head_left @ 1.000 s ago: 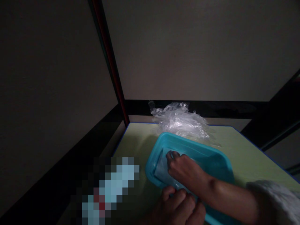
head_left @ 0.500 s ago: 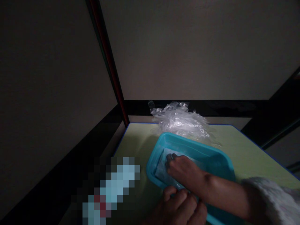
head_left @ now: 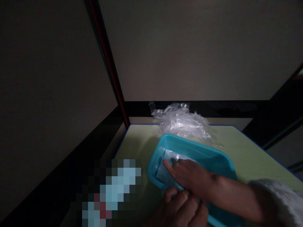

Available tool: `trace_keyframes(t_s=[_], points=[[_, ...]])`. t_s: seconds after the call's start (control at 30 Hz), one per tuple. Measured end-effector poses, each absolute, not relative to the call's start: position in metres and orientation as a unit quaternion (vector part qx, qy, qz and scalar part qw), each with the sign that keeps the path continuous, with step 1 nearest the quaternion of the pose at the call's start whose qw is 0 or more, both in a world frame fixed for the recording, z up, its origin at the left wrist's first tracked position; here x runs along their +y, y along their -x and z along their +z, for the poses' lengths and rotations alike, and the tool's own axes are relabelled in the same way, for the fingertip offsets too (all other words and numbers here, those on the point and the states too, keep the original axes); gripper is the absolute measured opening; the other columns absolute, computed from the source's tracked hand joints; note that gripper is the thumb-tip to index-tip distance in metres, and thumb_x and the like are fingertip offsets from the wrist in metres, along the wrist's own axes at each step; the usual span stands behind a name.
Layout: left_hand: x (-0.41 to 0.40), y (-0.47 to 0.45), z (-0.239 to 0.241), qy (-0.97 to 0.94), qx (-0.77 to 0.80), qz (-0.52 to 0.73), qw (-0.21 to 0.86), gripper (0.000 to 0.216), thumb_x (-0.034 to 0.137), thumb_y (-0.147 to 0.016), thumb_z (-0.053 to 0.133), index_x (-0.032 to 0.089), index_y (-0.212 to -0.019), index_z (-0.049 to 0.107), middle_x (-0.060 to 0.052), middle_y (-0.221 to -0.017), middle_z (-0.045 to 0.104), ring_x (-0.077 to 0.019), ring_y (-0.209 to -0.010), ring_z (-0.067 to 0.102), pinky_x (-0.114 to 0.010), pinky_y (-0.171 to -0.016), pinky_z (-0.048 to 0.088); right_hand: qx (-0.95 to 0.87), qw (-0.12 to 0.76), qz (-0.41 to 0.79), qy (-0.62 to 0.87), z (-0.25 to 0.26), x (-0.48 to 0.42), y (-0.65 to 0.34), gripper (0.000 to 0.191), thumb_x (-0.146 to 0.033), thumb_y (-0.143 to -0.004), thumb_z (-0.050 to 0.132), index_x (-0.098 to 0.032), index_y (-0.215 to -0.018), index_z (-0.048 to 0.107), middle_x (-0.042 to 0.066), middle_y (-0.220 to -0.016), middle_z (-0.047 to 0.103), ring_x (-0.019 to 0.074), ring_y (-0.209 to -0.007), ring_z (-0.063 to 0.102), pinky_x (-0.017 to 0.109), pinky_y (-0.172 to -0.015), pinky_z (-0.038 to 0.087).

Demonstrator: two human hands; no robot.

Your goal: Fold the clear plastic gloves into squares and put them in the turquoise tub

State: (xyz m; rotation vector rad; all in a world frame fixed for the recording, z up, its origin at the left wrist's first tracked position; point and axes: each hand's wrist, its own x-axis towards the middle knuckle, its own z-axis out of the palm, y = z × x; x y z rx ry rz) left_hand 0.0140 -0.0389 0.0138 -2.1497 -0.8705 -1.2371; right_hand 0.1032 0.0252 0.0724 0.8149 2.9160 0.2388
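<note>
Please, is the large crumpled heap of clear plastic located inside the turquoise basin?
No, the heap of clear plastic lies on the table, behind the turquoise basin.

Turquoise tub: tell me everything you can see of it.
The turquoise tub looks like plastic, with rounded corners and rim. It sits open side up, askew, on the pale green table, before crumpled clear film. The right hand is inside, over a whitish sheet; the left hand overlaps its near rim, contact unclear.

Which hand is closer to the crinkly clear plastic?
Right. The right hand is inside the turquoise tub, in front of the plastic; the left hand is farther, at the tub's near edge.
</note>
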Motion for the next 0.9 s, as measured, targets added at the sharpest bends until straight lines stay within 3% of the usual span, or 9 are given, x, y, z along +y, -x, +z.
trace_keyframes(t_s=[0.1,0.3,0.43,0.67,0.9], points=[[-0.039,-0.013,0.017,0.792,-0.317,-0.459,0.250,0.026,0.005,-0.089,0.039,0.015,-0.077,0.060,0.004,-0.059,0.056,-0.0086,-0.053,0.050,-0.027,-0.056,0.033,0.953,0.106,0.069,-0.274,0.081,0.026,-0.103,0.051,-0.003,-0.067,0.060,-0.004,-0.117,0.050,0.012,-0.082,0.070,0.0231,-0.068,0.067,0.028,-0.052,0.050],[-0.038,-0.014,0.017,0.793,-0.320,-0.454,0.251,0.028,0.006,-0.090,0.037,0.015,-0.076,0.059,0.005,-0.055,0.053,-0.0088,-0.051,0.049,-0.027,-0.056,0.032,0.954,0.122,0.033,-0.273,0.087,0.031,-0.103,0.032,0.003,-0.073,0.049,-0.007,-0.102,0.060,0.011,-0.091,0.069,0.0224,-0.078,0.067,0.029,-0.060,0.051],[-0.039,-0.014,0.017,0.797,-0.319,-0.444,0.257,0.024,0.006,-0.088,0.040,0.014,-0.077,0.060,0.004,-0.058,0.054,-0.0084,-0.052,0.051,-0.027,-0.058,0.032,0.959,0.109,0.018,-0.263,0.087,0.030,-0.101,0.028,-0.002,-0.074,0.052,-0.009,-0.099,0.061,0.009,-0.087,0.070,0.0231,-0.075,0.067,0.029,-0.057,0.050],[-0.040,-0.013,0.016,0.798,-0.323,-0.446,0.247,0.024,0.006,-0.088,0.039,0.014,-0.080,0.060,0.003,-0.061,0.056,-0.0094,-0.055,0.052,-0.027,-0.059,0.033,0.956,0.090,0.006,-0.278,0.087,0.028,-0.101,0.056,-0.004,-0.065,0.061,-0.009,-0.120,0.049,0.007,-0.081,0.070,0.0235,-0.071,0.067,0.027,-0.054,0.048],[-0.037,-0.014,0.013,0.785,-0.324,-0.461,0.257,0.026,0.004,-0.086,0.041,0.016,-0.074,0.061,0.004,-0.058,0.056,-0.0089,-0.053,0.050,-0.026,-0.055,0.032,0.958,0.146,-0.007,-0.245,0.089,0.030,-0.103,0.026,-0.003,-0.076,0.052,-0.011,-0.098,0.064,0.012,-0.094,0.068,0.0236,-0.079,0.067,0.028,-0.059,0.050]])
